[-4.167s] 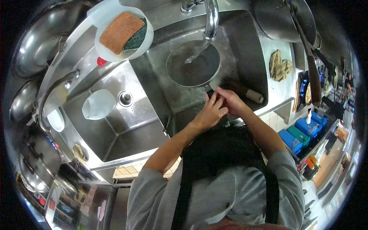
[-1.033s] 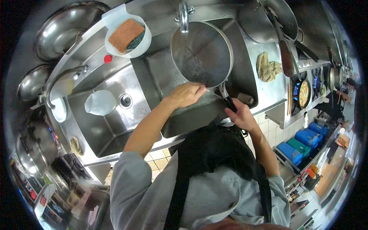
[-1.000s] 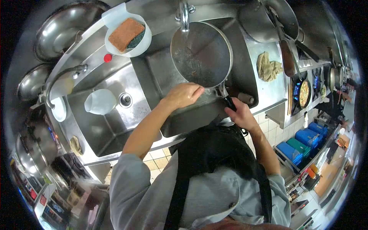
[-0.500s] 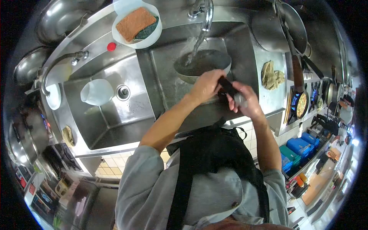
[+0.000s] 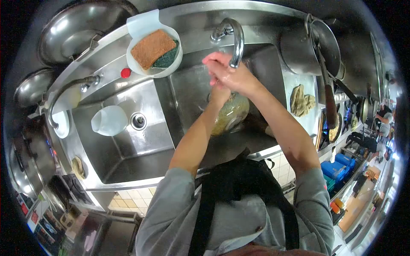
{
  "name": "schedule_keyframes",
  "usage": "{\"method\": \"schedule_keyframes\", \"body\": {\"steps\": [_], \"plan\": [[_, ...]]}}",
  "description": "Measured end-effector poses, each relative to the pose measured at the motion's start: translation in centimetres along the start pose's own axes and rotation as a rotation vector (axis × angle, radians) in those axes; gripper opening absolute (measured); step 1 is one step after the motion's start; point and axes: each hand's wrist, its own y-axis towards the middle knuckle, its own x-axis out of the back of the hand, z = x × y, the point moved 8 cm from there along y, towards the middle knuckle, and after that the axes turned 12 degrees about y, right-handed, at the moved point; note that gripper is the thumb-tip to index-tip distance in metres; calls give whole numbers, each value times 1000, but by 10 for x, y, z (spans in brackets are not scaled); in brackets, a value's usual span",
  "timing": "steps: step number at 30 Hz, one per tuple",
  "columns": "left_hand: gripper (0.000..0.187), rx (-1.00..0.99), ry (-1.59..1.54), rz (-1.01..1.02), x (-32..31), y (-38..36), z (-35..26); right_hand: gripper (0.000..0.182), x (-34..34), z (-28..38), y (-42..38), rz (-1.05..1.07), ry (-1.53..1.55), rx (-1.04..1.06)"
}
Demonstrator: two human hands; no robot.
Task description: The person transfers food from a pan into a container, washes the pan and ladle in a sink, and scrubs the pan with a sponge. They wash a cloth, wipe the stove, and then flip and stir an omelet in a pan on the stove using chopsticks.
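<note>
Yellow-brown, the wet round pan (image 5: 235,112) seemed slippery, best rim-held; left hand (image 5: 219,94) and right hand (image 5: 227,75) overlapped, grip unclear.

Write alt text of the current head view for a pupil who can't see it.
A person's left hand and right hand overlap near a tap over a metal basin, where a pan shows its yellowish-brown outside, partly hidden. A second basin to the left holds a white container.
</note>
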Motion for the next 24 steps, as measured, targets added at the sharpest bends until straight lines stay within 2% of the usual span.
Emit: {"method": "schedule_keyframes", "body": {"steps": [1, 3, 5, 6, 7, 8, 9, 12, 14, 15, 17, 18, 20, 21, 22, 24], "plan": [[47, 16, 57, -69, 10, -1, -17, 26, -7, 0, 6, 63, -22, -8], [46, 49, 82, -25, 7, 7, 6, 26, -3, 1, 13, 60, -89, -47], [48, -145, 276, -80, 6, 2, 25, 26, 19, -3, 23, 73, -269, 196], [48, -128, 273, -66, 15, -2, 9, 28, 41, -12, 28, -2, -121, 245], [45, 96, 136, 67, 25, -6, -12, 32, 59, -10, 29, -70, -53, 173], [44, 311, -2, 189, 25, -11, -16, 37, 70, 1, 25, -123, 56, 223], [44, 318, -3, 188, 21, -15, -8, 43, 97, -10, 36, -234, 120, 222], [50, 69, 529, 183, 3, -11, 2, 50, 129, -23, 53, -295, 279, 279], [51, -27, 301, 216, 23, -28, -53, 53, 148, -43, 66, -355, 280, 186], [49, 46, 294, 220, 25, -38, -43, 53, 146, -35, 69, -355, 276, 204], [45, 179, 316, 189, 37, -64, -20, 56, 122, -30, 77, -189, 213, 92], [42, 241, 344, 148, 48, -80, -13, 54, 119, -32, 89, -87, 232, 131], [41, 134, 202, 109, 61, -109, -12, 53, 117, -28, 103, -80, 236, 101], [41, 14, 294, 114, 63, -130, -9, 53, 115, -27, 107, -81, 236, 53], [39, 194, 200, 158, 67, -140, -14, 44, 115, -23, 105, -96, 214, 50], [36, 173, 229, 179, 80, -151, -52, 39, 113, -15, 105, -100, 137, 90]]}}
